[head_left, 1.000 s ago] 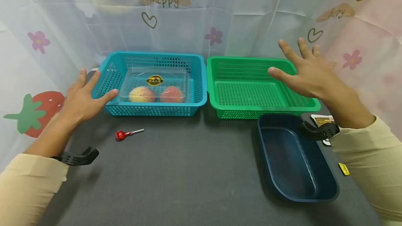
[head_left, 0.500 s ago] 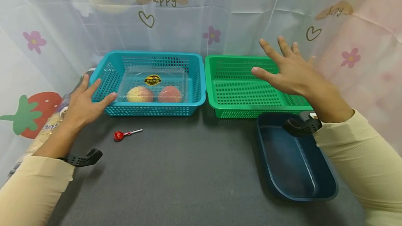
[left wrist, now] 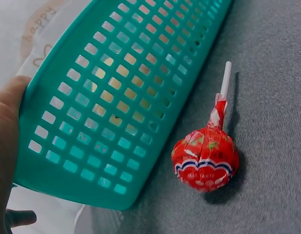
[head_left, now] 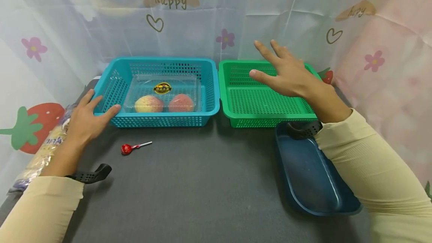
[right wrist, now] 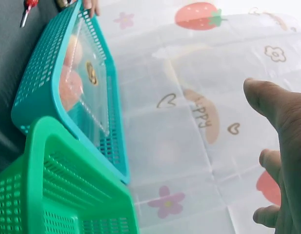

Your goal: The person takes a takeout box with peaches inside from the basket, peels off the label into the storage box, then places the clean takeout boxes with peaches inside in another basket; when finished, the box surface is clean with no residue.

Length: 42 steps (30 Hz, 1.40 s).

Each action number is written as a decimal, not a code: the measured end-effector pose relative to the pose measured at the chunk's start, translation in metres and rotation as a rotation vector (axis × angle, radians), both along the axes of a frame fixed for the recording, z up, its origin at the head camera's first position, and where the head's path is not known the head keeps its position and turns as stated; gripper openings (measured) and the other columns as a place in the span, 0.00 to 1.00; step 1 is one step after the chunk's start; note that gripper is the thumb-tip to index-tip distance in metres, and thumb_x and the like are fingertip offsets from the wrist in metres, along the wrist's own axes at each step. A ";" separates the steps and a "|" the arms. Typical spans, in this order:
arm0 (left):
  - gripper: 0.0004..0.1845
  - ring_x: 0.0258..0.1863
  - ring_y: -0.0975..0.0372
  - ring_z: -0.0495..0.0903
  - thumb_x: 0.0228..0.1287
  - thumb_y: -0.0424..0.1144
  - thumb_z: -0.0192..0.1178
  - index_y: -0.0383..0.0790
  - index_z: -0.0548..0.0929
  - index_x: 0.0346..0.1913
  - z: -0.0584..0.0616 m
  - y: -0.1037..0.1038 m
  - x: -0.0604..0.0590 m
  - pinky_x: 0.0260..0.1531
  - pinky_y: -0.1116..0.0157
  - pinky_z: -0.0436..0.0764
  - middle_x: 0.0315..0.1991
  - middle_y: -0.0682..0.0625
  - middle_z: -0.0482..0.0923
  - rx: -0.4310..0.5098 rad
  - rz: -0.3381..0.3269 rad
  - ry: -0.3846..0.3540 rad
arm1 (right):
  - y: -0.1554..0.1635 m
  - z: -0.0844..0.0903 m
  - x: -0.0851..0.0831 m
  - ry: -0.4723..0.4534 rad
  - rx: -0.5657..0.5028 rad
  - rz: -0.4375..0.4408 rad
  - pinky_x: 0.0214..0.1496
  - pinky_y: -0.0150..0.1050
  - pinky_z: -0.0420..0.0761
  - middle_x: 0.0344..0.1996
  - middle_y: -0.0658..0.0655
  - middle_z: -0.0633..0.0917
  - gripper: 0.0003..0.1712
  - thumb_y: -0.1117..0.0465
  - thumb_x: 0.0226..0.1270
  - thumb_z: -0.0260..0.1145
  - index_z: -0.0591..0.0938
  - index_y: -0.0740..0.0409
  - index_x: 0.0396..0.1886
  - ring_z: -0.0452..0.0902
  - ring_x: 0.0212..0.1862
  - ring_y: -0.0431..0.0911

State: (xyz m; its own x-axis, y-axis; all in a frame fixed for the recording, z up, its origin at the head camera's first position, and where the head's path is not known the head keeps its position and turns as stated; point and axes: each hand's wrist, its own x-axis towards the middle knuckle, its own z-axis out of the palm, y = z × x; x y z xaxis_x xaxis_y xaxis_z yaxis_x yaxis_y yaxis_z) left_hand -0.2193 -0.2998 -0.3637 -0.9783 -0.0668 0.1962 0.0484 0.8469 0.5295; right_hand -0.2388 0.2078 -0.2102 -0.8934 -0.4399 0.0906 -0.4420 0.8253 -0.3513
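The left hand (head_left: 88, 117) rests spread open against the blue basket (head_left: 116, 85)'s left front corner; the right hand (head_left: 287, 74) hovers open, empty, right of it. That basket looks light, stiff plastic, best gripped by its rim, though the fruit box (head_left: 162, 93) inside may slide.

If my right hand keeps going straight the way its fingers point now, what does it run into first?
Probably the printed curtain behind the baskets. The right hand hovers open above the green basket, fingers aimed up and leftward, above the blue basket. Nothing nearer shows, though depth is hard to judge.
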 end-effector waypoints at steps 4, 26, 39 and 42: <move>0.46 0.71 0.36 0.41 0.67 0.65 0.48 0.28 0.56 0.72 -0.004 -0.001 0.002 0.58 0.30 0.47 0.76 0.39 0.39 0.020 0.028 0.005 | -0.010 -0.005 -0.006 -0.027 -0.042 0.046 0.66 0.69 0.40 0.76 0.51 0.35 0.44 0.30 0.68 0.48 0.39 0.27 0.76 0.28 0.74 0.54; 0.46 0.71 0.38 0.42 0.67 0.63 0.50 0.30 0.57 0.73 -0.007 -0.002 0.004 0.59 0.31 0.48 0.76 0.41 0.41 0.084 0.022 0.039 | -0.079 -0.045 -0.044 -0.103 -0.185 0.110 0.69 0.60 0.47 0.76 0.49 0.48 0.44 0.32 0.68 0.51 0.45 0.31 0.77 0.38 0.75 0.48; 0.45 0.72 0.41 0.42 0.65 0.61 0.55 0.29 0.58 0.72 -0.007 0.000 0.002 0.61 0.33 0.48 0.76 0.42 0.43 0.136 0.045 0.055 | -0.121 -0.063 -0.058 -0.225 -0.215 0.094 0.65 0.58 0.62 0.75 0.46 0.49 0.46 0.31 0.64 0.55 0.45 0.27 0.76 0.60 0.69 0.56; 0.46 0.72 0.41 0.43 0.64 0.61 0.55 0.28 0.59 0.72 -0.006 0.000 0.002 0.61 0.34 0.49 0.76 0.41 0.44 0.135 0.041 0.051 | -0.126 -0.066 -0.060 -0.243 -0.210 0.087 0.63 0.57 0.64 0.75 0.47 0.50 0.46 0.31 0.65 0.55 0.46 0.28 0.77 0.64 0.66 0.54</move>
